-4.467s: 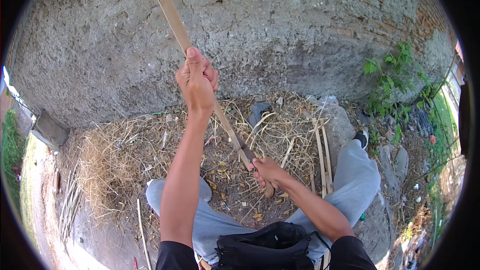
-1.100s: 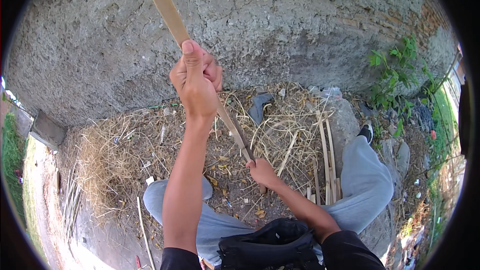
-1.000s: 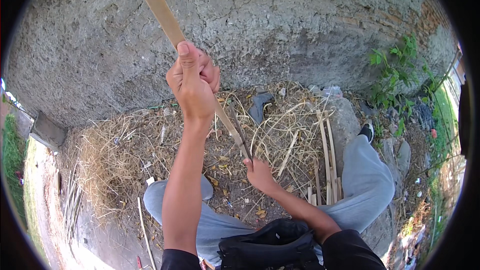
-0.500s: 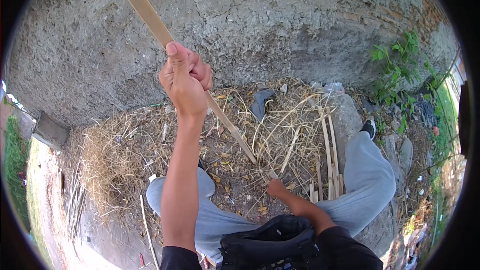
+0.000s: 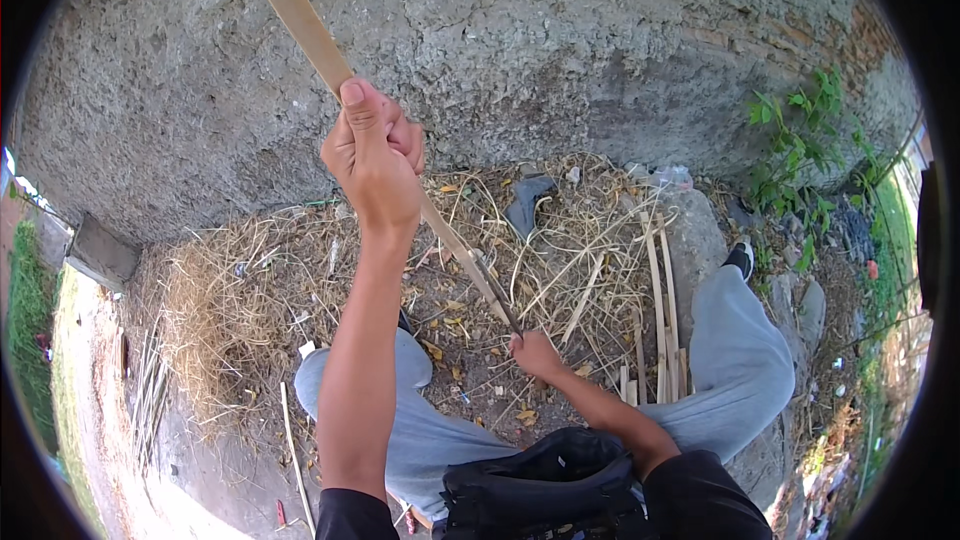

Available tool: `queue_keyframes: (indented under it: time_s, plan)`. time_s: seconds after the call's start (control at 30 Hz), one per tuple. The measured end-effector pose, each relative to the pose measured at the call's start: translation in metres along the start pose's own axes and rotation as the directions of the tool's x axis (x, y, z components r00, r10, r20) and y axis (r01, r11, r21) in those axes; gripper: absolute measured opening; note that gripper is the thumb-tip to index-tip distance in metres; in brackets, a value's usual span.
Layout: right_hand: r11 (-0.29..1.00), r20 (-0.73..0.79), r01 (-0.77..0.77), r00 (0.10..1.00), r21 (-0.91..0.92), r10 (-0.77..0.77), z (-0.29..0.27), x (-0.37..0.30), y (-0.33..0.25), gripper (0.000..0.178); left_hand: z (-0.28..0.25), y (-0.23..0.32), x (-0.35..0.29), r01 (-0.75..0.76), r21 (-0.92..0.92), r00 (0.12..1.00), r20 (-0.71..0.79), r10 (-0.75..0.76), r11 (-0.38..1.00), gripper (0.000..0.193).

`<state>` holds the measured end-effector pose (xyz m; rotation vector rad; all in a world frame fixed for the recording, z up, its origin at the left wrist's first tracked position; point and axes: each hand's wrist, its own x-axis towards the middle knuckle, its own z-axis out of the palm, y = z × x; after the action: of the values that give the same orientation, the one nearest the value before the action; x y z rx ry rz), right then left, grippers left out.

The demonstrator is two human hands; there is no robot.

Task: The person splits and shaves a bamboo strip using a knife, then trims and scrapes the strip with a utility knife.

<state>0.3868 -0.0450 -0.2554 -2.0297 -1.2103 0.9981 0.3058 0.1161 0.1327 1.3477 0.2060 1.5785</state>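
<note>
My left hand (image 5: pixel 375 160) is closed round a long, flat wooden strip (image 5: pixel 295 20), thumb lying along it. The strip slants from the top of the view down toward the ground between my knees. At its lower end my right hand (image 5: pixel 537 354) is closed on a knife, whose handle the fingers hide. The dark, narrow blade (image 5: pixel 499 294) lies along the strip's lower part, apparently touching it. Several more strips (image 5: pixel 661 290) lie beside my right leg, some standing on end near the knee.
A rough grey wall (image 5: pixel 500 60) rises in front. Straw-like shavings (image 5: pixel 220 310) and dry leaves cover the ground. A dark scrap (image 5: pixel 525 205) lies by the wall's foot. A green plant (image 5: pixel 800 140) grows at right. A black bag (image 5: pixel 540 485) sits at my lap.
My right hand has moved slightly left and up, bringing the blade against the strip's lower part. The left hand keeps its grip, nearly in place; the strip has tilted a little.
</note>
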Motion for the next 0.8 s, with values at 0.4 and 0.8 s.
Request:
queue_keyframes:
  time_s: [0.4, 0.8]
  plan:
    - [0.965, 0.003, -0.185, 0.982, -0.188, 0.189, 0.043, -0.013, 0.106, 0.034, -0.019, 0.022, -0.008, -0.018, -0.05, 0.995, -0.095, 0.013, 0.999, 0.05]
    - [0.946, 0.165, -0.182, 0.959, -0.267, 0.231, 0.01, -0.017, 0.073, 0.028, -0.084, 0.192, 0.02, -0.281, -0.074, 0.958, -0.09, 0.274, 0.957, 0.043]
